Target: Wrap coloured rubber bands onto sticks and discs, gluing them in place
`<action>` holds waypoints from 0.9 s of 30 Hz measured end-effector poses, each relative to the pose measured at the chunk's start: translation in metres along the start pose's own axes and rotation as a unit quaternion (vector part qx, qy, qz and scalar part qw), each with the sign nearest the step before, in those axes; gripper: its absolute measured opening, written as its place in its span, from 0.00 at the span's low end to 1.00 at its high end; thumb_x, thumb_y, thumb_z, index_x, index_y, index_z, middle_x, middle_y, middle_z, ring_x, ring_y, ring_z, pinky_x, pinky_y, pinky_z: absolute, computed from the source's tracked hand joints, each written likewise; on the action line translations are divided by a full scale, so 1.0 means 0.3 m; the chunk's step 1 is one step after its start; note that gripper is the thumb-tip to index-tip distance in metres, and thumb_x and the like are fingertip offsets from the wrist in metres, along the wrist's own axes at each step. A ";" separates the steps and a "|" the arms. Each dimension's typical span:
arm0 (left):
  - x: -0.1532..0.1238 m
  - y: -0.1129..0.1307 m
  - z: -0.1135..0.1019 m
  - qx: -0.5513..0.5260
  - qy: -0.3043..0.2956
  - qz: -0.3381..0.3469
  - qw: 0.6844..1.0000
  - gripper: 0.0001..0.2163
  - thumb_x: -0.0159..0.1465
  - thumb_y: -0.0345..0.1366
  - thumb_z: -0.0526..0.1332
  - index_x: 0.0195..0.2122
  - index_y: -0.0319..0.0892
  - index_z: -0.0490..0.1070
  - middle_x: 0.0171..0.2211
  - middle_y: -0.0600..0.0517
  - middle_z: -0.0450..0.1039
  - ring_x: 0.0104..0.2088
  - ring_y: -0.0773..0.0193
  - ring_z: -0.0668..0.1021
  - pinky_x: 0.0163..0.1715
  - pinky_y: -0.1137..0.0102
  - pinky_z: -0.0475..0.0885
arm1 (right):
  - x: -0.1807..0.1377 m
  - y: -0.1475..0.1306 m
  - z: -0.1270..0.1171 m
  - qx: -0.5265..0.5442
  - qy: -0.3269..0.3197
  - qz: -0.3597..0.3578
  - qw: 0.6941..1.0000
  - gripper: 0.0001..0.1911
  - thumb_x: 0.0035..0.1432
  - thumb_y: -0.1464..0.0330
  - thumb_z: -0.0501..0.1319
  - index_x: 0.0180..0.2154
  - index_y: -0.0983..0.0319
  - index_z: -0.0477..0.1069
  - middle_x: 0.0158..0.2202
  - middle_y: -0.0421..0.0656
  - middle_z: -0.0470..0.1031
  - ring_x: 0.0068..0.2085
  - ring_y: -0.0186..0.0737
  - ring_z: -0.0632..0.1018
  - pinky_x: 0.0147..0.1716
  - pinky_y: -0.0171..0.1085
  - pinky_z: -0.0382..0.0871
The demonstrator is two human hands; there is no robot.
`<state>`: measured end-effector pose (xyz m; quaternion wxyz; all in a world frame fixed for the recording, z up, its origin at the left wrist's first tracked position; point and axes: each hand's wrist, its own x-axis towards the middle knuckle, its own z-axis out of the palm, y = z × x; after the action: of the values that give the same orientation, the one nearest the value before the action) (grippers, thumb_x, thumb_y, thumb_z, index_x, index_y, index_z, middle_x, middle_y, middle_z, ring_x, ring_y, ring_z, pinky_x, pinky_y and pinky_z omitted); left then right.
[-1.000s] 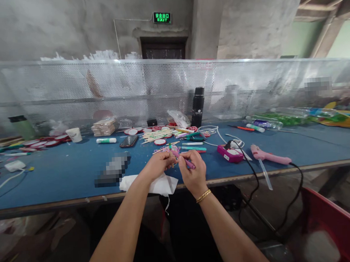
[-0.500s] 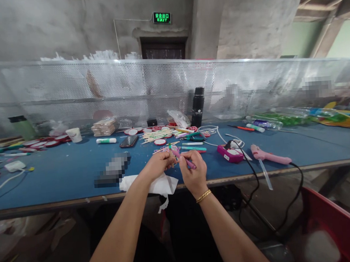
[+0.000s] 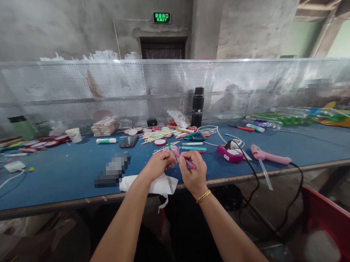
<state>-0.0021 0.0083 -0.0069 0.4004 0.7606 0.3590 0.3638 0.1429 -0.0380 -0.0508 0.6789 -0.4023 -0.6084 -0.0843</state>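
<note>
My right hand (image 3: 194, 170) is closed round a purple marker pen (image 3: 190, 164), its far end tilted toward my other hand. The fingers of my left hand (image 3: 159, 164) pinch a small wooden stick with a green part (image 3: 169, 146) near its top. Both hands are close together above the front of the table, and the pen's tip is too small to make out. Just beyond them lies a tangle of pink and coloured bands (image 3: 161, 149), partly hidden by my fingers. A white tissue (image 3: 166, 183) lies at the table edge under my left wrist.
Behind are wooden sticks (image 3: 156, 136), a phone (image 3: 128, 141), a black thermos (image 3: 197, 108) and a paper cup (image 3: 73, 135). To the right lie a magenta box (image 3: 230, 154) and a pink glue gun (image 3: 271, 156) with a trailing cord. A perforated metal screen (image 3: 115, 87) closes off the back.
</note>
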 end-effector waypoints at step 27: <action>-0.004 0.007 0.001 -0.009 -0.001 0.005 1.000 0.15 0.56 0.46 0.63 0.22 0.39 0.68 0.19 0.55 0.64 0.22 0.69 0.66 0.23 0.72 0.60 | 0.000 0.001 0.003 0.005 0.004 0.001 1.000 0.04 0.62 0.68 0.58 0.34 0.59 0.69 0.32 0.42 0.73 0.36 0.41 0.74 0.39 0.41 0.68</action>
<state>-0.0018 0.0063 -0.0056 0.4059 0.7590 0.3512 0.3684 0.1424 -0.0371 -0.0510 0.6833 -0.3987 -0.6062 -0.0820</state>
